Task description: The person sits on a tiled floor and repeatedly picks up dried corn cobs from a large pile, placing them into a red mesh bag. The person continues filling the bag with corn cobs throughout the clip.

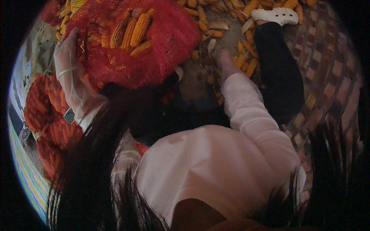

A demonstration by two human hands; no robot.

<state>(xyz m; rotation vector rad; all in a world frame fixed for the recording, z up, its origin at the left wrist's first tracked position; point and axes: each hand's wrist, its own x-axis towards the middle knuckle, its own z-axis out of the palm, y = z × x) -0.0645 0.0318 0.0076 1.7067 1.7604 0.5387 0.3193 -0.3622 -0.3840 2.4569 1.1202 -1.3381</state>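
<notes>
A red mesh bag [173, 31], its mouth spread wide, holds several yellow-orange corn cobs [138, 29]. My left hand [68, 39], with a sheer sleeve about the wrist, grips the bag's left edge; its fingertips are partly hidden by the mesh. To the right of the bag, my right hand [227, 60] reaches down over the ground. It is blurred, and whether its fingers hold anything cannot be made out. Loose corn cobs [244, 62] and pale husks [212, 45] lie on the ground beside and beyond it.
Filled orange-red mesh sacks [55, 124] stand at the left. My black-clad leg [277, 66] and white clog [274, 16] are at the right, beside brick paving [326, 72]. More cobs [251, 7] lie scattered at the top. Dark hair hangs across the lower view.
</notes>
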